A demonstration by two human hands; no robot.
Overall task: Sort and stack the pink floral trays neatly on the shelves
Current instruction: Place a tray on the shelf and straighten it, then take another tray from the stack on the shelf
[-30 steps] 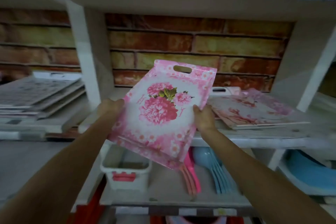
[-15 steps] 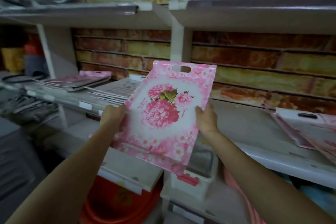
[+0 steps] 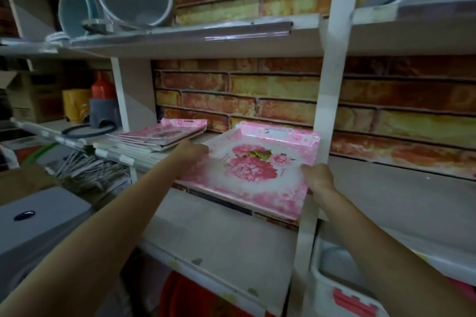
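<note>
Both hands on it: the left hand (image 3: 192, 153) grips the left edge of the pink floral plastic tray (image 3: 253, 170), the right hand (image 3: 318, 177) grips the right edge, fingers curled round the rim. The tray lies nearly flat, handle slot to the back, its far end over the grey middle shelf (image 3: 386, 188) and its near edge hanging out past the front lip. Just to the left sits the stack of matching pink floral trays (image 3: 167, 134), apart from the held one. To do this well, I'd say: keep it level, swing it left over that stack, line up the handle ends and corners, then lower it. Watch the white upright post (image 3: 327, 85) close by the right hand.
</note>
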